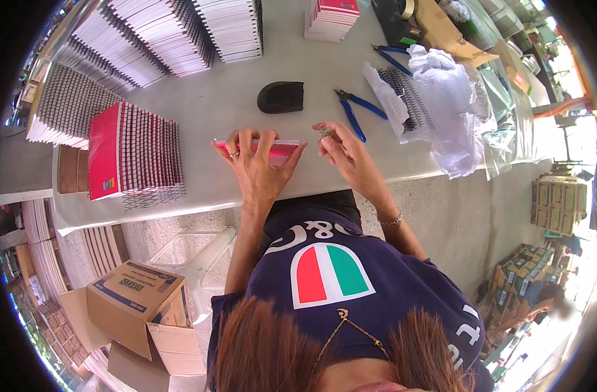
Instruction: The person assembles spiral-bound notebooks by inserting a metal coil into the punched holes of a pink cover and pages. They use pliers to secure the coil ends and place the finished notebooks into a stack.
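My left hand grips a small notebook with a pink-red cover, held on edge above the table near its front side. The thumb and fingers reach along both sides of it. To its right, my right hand is closed, its fingertips drawn together. Something small, silvery and coil-like shows at those fingertips; I cannot make out what it is. Beyond the hands lies a black rounded pad. Blue-handled cutters lie just past my right hand, and a second blue-handled pair is farther back.
Red spiral notebooks are stacked at left, with more tall stacks behind. Another small stack stands at the back. Crumpled white paper and black wire coils lie right. Below left are a cardboard box and white plastic chair.
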